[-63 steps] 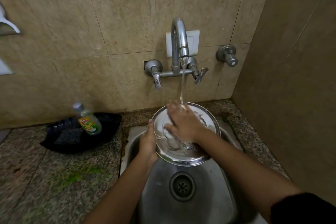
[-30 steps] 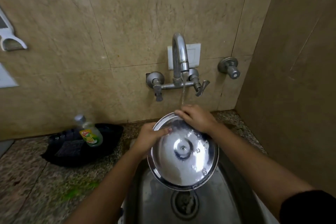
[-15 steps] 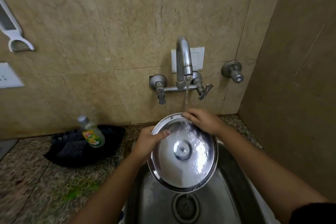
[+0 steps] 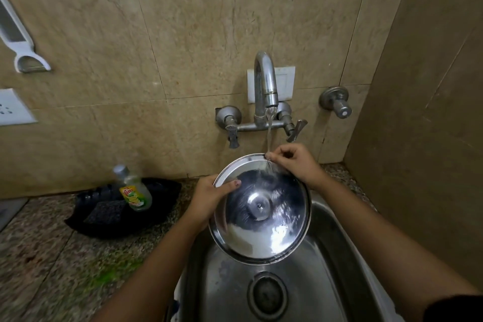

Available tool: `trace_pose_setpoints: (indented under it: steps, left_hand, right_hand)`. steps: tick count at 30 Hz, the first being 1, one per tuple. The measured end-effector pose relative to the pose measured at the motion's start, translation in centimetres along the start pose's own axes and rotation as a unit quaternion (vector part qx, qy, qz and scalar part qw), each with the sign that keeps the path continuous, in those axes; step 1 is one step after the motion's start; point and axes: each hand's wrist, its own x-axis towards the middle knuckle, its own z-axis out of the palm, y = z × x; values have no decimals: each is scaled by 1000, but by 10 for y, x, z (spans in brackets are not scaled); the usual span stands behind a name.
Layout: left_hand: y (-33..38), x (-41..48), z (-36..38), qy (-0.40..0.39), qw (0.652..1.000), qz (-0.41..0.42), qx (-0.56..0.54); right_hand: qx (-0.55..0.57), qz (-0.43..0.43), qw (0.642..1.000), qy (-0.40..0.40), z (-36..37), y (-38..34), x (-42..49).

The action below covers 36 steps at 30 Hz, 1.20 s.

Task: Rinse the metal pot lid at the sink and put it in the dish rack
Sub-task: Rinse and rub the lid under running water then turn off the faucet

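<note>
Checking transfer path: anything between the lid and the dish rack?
Cannot tell: no dish rack is in view. Both hands already grip the round steel pot lid, left hand at its left rim, right hand at its top, over the steel sink.

Dim, wide-angle warped; glare perhaps from overhead.

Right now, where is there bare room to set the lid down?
Bare granite counter lies left of the sink, in front of the black tray. The tray holds the soap bottle and a scrubber. The basin is open below the lid. No dish rack shows.
</note>
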Motion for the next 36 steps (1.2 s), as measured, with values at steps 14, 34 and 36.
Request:
trace_pose_setpoints:
  steps: [14,34,36]
  left_hand:
    - [3,-6,0,43,999,18,-9]
    - [3,4,14,-57,983,75,160]
    - [1,4,17,-67,978,90,176]
  right_hand:
    - [130,28,991,11,-8,-9,-5]
    - [25,4,997,-80,30,-18,-8]
    - [3,-16,993,-115,39,-22,-5]
